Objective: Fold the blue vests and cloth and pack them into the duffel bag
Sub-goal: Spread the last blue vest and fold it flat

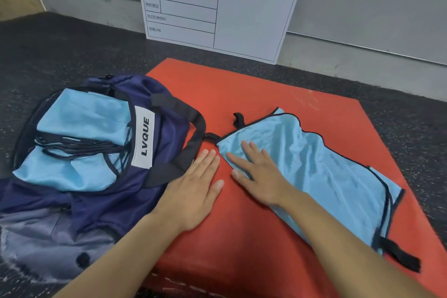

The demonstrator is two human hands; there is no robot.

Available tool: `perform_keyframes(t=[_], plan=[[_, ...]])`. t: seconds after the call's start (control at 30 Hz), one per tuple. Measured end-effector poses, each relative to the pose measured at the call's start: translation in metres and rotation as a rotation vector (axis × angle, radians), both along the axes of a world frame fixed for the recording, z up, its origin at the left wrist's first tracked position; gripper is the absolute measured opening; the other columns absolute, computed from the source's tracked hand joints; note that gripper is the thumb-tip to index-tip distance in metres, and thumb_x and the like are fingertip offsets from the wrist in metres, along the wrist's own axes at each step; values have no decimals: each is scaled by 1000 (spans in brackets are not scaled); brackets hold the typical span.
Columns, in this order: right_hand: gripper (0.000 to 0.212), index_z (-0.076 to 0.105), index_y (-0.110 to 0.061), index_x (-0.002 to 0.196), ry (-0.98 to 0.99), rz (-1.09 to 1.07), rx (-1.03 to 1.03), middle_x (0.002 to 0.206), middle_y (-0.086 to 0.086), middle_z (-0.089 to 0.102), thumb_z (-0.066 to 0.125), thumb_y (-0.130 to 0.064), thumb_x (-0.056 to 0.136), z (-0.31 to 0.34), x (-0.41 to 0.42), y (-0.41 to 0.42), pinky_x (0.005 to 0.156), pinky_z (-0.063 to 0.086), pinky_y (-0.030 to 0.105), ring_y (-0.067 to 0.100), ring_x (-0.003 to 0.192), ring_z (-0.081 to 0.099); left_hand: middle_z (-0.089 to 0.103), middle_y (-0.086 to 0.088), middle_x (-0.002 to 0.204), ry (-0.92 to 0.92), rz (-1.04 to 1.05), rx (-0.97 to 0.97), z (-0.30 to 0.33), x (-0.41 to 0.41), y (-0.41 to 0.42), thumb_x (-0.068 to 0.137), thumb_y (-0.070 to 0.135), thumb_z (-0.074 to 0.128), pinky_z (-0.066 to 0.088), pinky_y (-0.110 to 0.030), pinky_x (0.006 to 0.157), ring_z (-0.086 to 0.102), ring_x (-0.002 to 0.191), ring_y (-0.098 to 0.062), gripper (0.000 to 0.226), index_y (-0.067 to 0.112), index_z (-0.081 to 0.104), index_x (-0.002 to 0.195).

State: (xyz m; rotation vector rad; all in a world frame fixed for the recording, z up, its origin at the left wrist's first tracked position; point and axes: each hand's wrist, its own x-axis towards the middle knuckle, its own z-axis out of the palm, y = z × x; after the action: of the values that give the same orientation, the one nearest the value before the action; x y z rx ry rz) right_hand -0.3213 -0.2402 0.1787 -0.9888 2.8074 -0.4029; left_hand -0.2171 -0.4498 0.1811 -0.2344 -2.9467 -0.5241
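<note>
A light blue vest (321, 167) with black trim and black straps lies spread across the red mat (254, 94). My right hand (258, 172) rests flat on its left corner, fingers straight. My left hand (193, 191) lies flat on the mat just left of the vest, beside the black handle of the navy duffel bag (154, 152). The bag stands open at the left, with a white label on its rim. Folded light blue vests (79, 116) with black cords lie inside it.
A white board (217, 7) with a printed table leans against the grey wall behind the mat. Dark speckled flooring (60, 55) surrounds the mat. The bag's grey lower part (43, 237) spreads toward the near left corner.
</note>
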Motion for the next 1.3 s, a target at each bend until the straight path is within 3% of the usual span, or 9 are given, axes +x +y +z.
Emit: perform_keyframes(t=[0.1,0.27,0.37,0.43,0.53,0.77,0.93,1.13,1.3], plan=[[52,15,-53,157,40,26,36,171,-2,-3,23,-55,106,-10,13,-5,127,-8,40,12,156,-14,-2,12,168,-2,-29,-47,-3,1,1,95,60,-2,-1,-27,126,-13,152,1,78,23,9,162],[57,6,-31,164,77,-3,91,170,-12,-2,17,-45,110,-8,17,-14,128,0,45,7,156,-11,-1,13,168,-11,-12,1,-4,5,0,93,64,0,4,-21,122,-12,151,2,82,23,13,162],[60,6,-25,164,96,-106,139,171,-9,0,17,-45,109,-5,-9,-36,127,2,48,14,157,-7,-1,11,168,-21,4,11,-5,4,0,92,64,-1,8,-27,126,-11,151,1,83,22,13,162],[60,5,-27,164,54,-233,124,172,-5,-3,18,-47,109,3,-34,-52,127,-1,49,19,158,-7,1,8,168,-32,-16,-37,-7,2,4,93,62,-1,6,-32,127,-7,153,-3,83,19,14,162],[57,5,-39,162,-8,-298,62,171,-1,-9,18,-50,108,11,-50,-57,127,-5,48,21,157,-12,3,6,169,-24,-34,-74,-8,-1,9,93,61,-2,-4,-28,126,-6,154,-4,83,19,13,162],[65,3,-53,158,76,-180,139,171,-2,-12,1,-69,96,-4,48,16,127,-8,43,15,155,-19,0,6,169,-29,-31,-78,-6,-5,12,88,63,-10,-6,-28,125,-8,154,-5,88,20,10,162],[55,-2,-56,156,85,-278,152,169,-9,-15,13,-63,104,-4,103,70,127,-5,42,9,154,-22,0,6,169,-28,-104,-78,-1,7,27,86,63,-12,-8,-27,124,-9,153,-5,90,20,9,162],[56,1,-42,161,108,-272,174,166,-20,-14,7,-55,107,0,151,92,126,-7,36,3,153,-19,2,5,169,-11,-180,-91,0,22,37,87,63,-10,-10,-26,122,-8,153,-6,90,19,11,162],[76,1,-26,164,95,-385,160,170,-11,-2,-11,-55,95,-2,154,61,128,-1,41,7,156,-12,-3,7,168,13,-212,-115,11,33,36,88,62,-10,-10,-27,124,-10,153,-5,87,21,7,162]])
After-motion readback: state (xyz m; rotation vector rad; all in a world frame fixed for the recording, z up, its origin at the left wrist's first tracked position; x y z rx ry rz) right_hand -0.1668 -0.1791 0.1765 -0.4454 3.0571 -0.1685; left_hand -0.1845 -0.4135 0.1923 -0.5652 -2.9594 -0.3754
